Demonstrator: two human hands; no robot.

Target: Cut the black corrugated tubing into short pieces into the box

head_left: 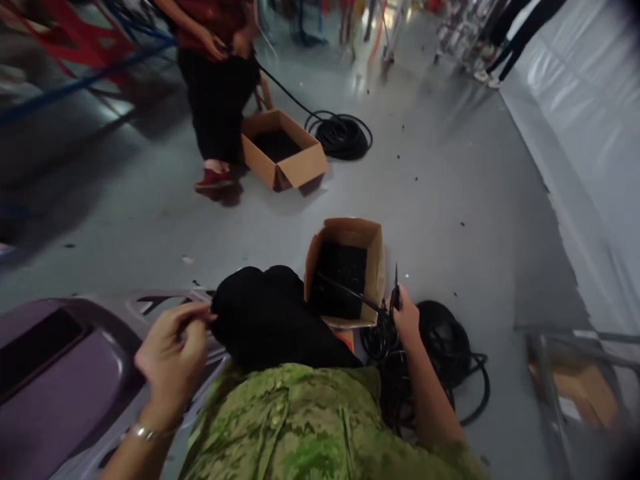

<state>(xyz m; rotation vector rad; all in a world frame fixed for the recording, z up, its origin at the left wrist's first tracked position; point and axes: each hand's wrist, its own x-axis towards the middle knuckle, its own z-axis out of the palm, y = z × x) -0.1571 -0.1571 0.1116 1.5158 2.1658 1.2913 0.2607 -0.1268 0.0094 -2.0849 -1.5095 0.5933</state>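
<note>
My right hand (407,315) is closed around scissors (396,293), their dark handles in the palm and a narrow pointed blade upward. It is beside an open cardboard box (376,267) with a mass of small black pieces (343,270) inside. Black tubing or cable (443,333) lies in loops on the floor by my right forearm, and a length of it (345,288) reaches over the box. Left of my black-clad lap, my left hand (175,350) has thumb and fingers pinched together; whatever may be between them is too small to make out.
A purple plastic chair (95,400) with a dark phone-like slab (37,350) stands at left. Ahead, a seated person (220,87) works beside another cardboard box (305,167) and a black coil (345,137). A metal frame (553,393) stands at right, near a pale sheeted wall (575,133).
</note>
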